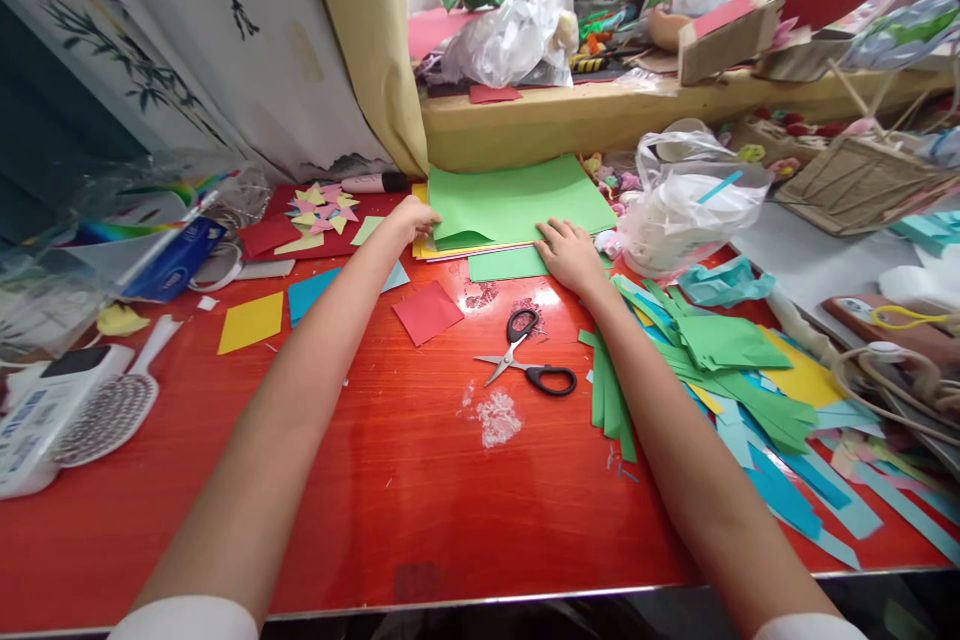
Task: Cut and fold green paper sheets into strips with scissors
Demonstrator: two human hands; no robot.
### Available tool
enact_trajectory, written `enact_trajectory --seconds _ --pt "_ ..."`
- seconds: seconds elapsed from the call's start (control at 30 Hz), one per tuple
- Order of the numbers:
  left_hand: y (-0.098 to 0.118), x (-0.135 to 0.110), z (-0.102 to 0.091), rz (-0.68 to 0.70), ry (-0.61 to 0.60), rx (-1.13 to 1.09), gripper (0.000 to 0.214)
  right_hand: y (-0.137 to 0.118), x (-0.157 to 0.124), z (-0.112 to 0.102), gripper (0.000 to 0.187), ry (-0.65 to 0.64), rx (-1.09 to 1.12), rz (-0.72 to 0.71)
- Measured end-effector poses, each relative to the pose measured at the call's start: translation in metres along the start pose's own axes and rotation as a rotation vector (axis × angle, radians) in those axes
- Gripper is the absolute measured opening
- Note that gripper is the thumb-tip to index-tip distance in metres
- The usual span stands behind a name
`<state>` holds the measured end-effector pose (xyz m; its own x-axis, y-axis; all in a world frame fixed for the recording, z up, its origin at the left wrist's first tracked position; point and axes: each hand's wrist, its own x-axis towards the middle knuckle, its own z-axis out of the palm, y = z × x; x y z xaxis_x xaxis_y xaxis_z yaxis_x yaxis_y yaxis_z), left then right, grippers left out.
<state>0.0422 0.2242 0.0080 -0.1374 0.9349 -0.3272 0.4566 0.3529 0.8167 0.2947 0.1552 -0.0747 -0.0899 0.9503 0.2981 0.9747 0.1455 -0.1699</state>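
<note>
Both my arms reach across a glossy red table (pixel 375 480). My left hand (pixel 414 217) pinches the left edge of a stack of green paper sheets (pixel 517 200) lying at the table's far side, lifting the top sheets slightly. My right hand (pixel 570 255) lies flat, fingers spread, on the stack's front edge and on a smaller green sheet (pixel 506 265). Yellow and red sheets peek out under the green stack. Black-handled scissors (pixel 529 360) rest open on the table just in front of my right hand.
Cut green and blue paper strips (pixel 720 370) pile at the right. A red square (pixel 427 312), a yellow diamond (pixel 251 322) and small paper stars (pixel 322 210) lie left. A white plastic bag (pixel 690 205), a blue tissue pack (pixel 176 260) and a cluttered shelf (pixel 600 115) surround.
</note>
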Motion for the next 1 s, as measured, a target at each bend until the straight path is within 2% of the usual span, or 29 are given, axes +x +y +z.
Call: enact_trajectory --seconds 0.07,0.17,0.3,0.57,0.77,1.0 --pt "0.001 0.0 0.001 0.008 -0.004 -0.022 0.019 -0.002 -0.001 -0.002 0.052 0.03 0.034 -0.011" --pt "0.002 -0.001 0.001 0.017 -0.039 -0.066 0.019 -0.007 -0.003 -0.007 0.055 0.088 0.076 -0.107" --pt "0.003 -0.004 0.002 0.019 -0.079 -0.12 0.015 -0.011 -0.004 -0.009 0.055 0.084 0.121 -0.206" --pt "0.004 -0.008 0.004 0.059 0.015 -0.089 0.011 -0.007 0.0 -0.003 0.055 0.043 0.114 -0.189" --pt "0.007 -0.011 0.0 0.066 -0.029 -0.084 0.016 -0.007 0.0 -0.003 0.052 0.035 0.113 -0.193" --pt "0.007 -0.012 0.004 0.07 0.007 -0.039 0.015 -0.006 0.001 -0.003 0.052 0.022 0.098 -0.194"
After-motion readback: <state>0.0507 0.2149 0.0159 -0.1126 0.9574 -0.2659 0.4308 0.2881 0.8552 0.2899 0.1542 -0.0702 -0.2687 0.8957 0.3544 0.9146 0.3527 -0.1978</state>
